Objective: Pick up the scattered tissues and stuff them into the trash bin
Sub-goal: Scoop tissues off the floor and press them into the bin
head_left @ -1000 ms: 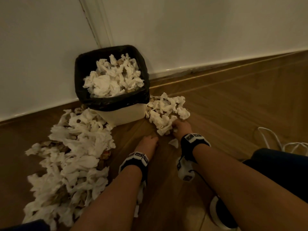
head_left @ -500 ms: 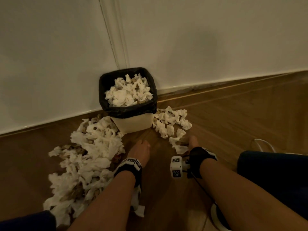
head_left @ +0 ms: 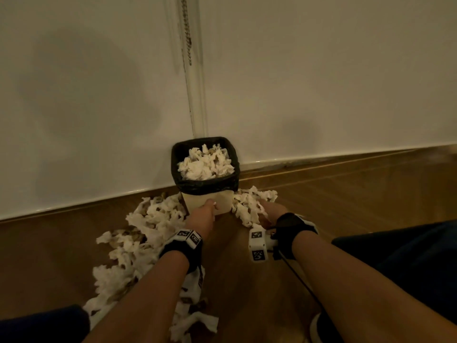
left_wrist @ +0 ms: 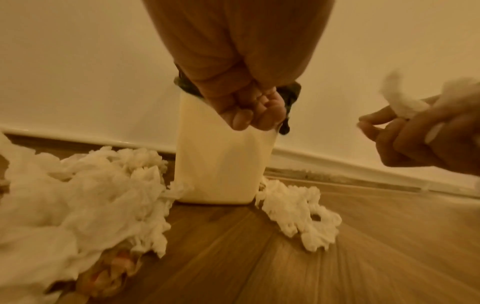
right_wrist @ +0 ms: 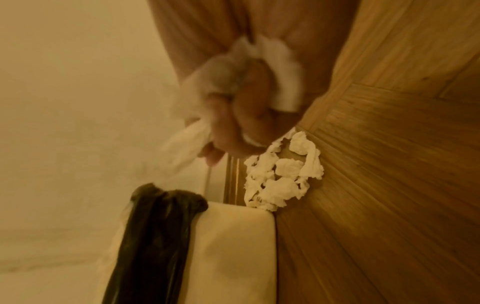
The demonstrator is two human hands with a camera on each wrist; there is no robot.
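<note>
Your right hand [right_wrist: 241, 115]: fingers curled round a wad of tissue [right_wrist: 283, 82], off the floor.
Your left hand [left_wrist: 249, 107]: fingers curled, empty, near the bin front.
Handling: tissues look light, soft, crushable; bunch them from above.
Scattered tissues [head_left: 138, 243]: both sides of the bin.
Trash bin [head_left: 210, 204]: in the corner, heaped; press down first.
</note>
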